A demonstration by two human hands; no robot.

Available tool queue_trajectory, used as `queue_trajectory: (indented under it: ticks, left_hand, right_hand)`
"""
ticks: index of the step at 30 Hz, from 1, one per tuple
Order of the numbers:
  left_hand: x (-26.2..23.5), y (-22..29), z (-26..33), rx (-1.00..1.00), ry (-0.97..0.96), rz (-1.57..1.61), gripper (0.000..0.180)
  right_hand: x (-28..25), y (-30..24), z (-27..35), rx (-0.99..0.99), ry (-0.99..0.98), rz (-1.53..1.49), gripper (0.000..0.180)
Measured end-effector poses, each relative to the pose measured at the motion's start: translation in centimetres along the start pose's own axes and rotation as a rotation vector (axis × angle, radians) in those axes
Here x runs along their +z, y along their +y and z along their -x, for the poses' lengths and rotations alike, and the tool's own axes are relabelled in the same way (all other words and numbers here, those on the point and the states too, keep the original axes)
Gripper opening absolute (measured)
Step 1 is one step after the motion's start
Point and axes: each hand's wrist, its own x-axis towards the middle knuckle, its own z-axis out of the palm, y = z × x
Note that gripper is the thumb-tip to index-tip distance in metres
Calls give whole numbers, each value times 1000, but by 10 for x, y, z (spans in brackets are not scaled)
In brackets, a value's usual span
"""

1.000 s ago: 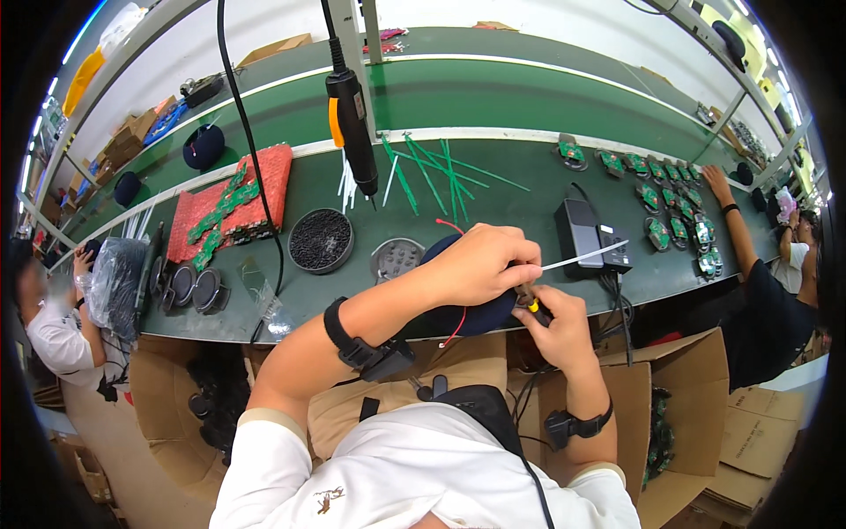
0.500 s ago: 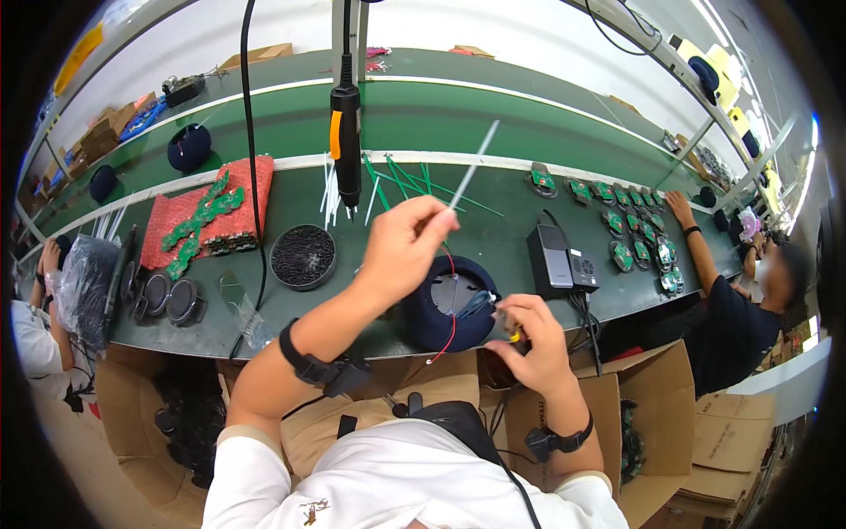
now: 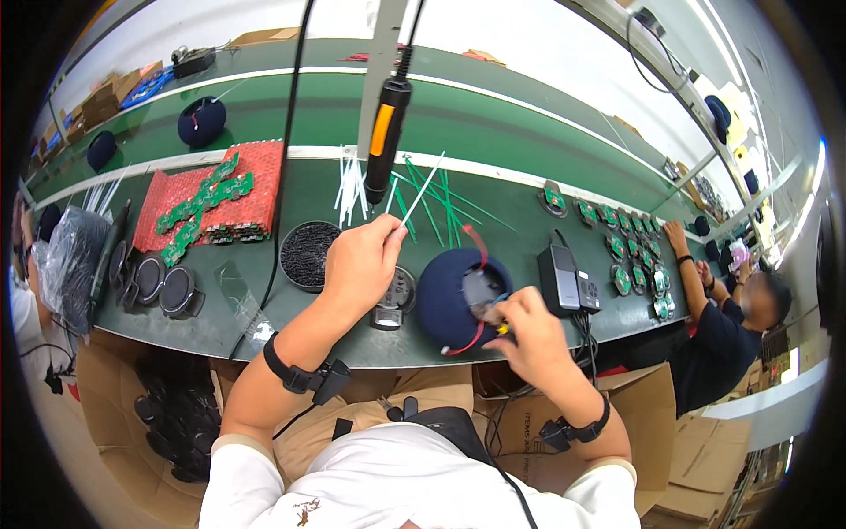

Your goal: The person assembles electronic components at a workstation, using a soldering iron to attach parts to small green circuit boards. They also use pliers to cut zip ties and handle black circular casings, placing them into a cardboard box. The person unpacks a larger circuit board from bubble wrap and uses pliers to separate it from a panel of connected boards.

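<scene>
My left hand [image 3: 359, 264] is raised over the bench, its thumb and fingers pinching a thin white strip [image 3: 425, 187] that points up and away. Closed fingers of my right hand [image 3: 534, 342] grip a small yellow-and-black tool [image 3: 502, 329], mostly hidden, at the opening of a round navy fabric-covered housing [image 3: 438, 304]. The housing is tilted, with its open side toward the right hand. Red wires [image 3: 480, 333] come out of the opening. Between my left forearm and the housing lies a black speaker-like part [image 3: 395, 300].
A black-and-orange electric screwdriver [image 3: 388, 132] hangs above. Behind lie green strips [image 3: 449, 203]. To the left are a bowl of black screws [image 3: 308, 254] and green circuit boards [image 3: 198, 212]; to the right, a grey power box [image 3: 564, 278], several board assemblies [image 3: 621, 247] and a co-worker's arm [image 3: 689, 264].
My left hand has drawn back leftward with the white strip, uncovering the black speaker-like part. The housing has tipped, and my right hand has come closer over its opening. The head view has shifted slightly.
</scene>
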Motion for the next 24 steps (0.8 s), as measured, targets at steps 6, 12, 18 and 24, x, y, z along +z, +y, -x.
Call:
queue_trajectory:
  ticks: [6,12,18,24]
  left_hand:
    - [-2,-6,2,-46,-48,-72,17]
    - [0,-13,5,-43,-94,-113,20]
    - [3,-19,4,-109,-169,-175,21]
    - [7,-26,4,-119,-168,-206,27]
  right_hand:
    - [-30,65,-77,-4,231,115,60]
    - [1,164,-217,271,174,309,65]
    - [42,222,-301,495,165,387,70]
    - [63,225,-316,511,344,370,56]
